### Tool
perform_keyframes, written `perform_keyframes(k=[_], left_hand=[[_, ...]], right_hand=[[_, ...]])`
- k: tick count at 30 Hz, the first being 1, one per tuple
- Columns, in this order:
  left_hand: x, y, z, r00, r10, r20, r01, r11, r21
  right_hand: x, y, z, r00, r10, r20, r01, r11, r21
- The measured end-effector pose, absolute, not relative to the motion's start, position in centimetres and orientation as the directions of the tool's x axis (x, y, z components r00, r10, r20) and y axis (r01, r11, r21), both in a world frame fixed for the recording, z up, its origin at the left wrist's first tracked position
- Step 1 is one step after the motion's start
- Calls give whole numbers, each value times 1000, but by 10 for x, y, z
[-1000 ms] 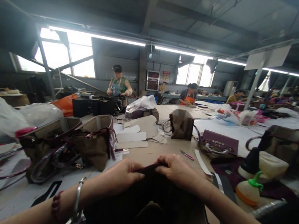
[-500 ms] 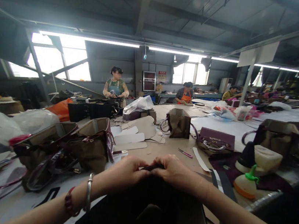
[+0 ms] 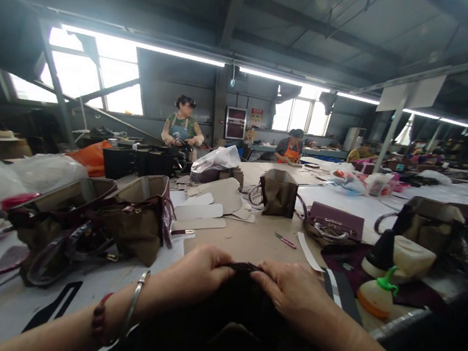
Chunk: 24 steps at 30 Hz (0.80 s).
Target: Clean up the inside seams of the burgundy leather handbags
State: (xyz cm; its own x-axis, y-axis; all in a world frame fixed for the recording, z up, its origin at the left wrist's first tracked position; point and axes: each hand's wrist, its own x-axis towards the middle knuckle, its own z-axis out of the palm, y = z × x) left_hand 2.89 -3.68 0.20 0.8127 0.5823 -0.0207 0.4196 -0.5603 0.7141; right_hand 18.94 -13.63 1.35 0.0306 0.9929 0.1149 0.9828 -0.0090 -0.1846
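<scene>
Close to my body is a dark brown bag [image 3: 239,321], its opening facing me and its inside in deep shadow. My left hand [image 3: 203,270] pinches the far rim between thumb and fingers. My right hand [image 3: 284,284] pinches the same rim a little to the right, with a short stretch of edge showing between the two hands. Beyond them on the table lie a small pink-handled cutter [image 3: 286,240] and a curved white strip [image 3: 308,251]. The bag's lower part runs out of view.
Part-made brown bags [image 3: 134,217] stand at left. Ahead are pale cut pieces [image 3: 200,211], another brown bag [image 3: 278,193] and a maroon bag [image 3: 336,220]. A green-capped bottle [image 3: 377,293] and a cream container [image 3: 414,258] stand at right. Co-workers [image 3: 183,125] work across the table.
My hands have moved apart along the rim, the right one shifting rightward and lower. More of the edge shows between them. The camera view has shifted slightly.
</scene>
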Motion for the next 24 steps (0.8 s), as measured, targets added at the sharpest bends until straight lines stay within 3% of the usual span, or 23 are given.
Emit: perform_keyframes(k=[5,10,16,19,24], left_hand=[[34,-37,6,922,386,9,195,-485,853],[41,-31,5,911,404,-84,286,-470,835],[50,-30,-4,865,501,-19,262,-419,869],[52,-34,-2,873,488,-3,242,-427,871],[53,-37,4,882,472,1,245,-460,854]], right_hand=[[192,-137,13,15,990,138,989,5,-147],[193,-139,14,6,992,122,982,17,-189],[203,-158,11,226,969,100,869,-154,-469],[210,-168,7,203,979,8,795,-160,-585],[220,-170,4,148,989,-26,749,-130,-650]])
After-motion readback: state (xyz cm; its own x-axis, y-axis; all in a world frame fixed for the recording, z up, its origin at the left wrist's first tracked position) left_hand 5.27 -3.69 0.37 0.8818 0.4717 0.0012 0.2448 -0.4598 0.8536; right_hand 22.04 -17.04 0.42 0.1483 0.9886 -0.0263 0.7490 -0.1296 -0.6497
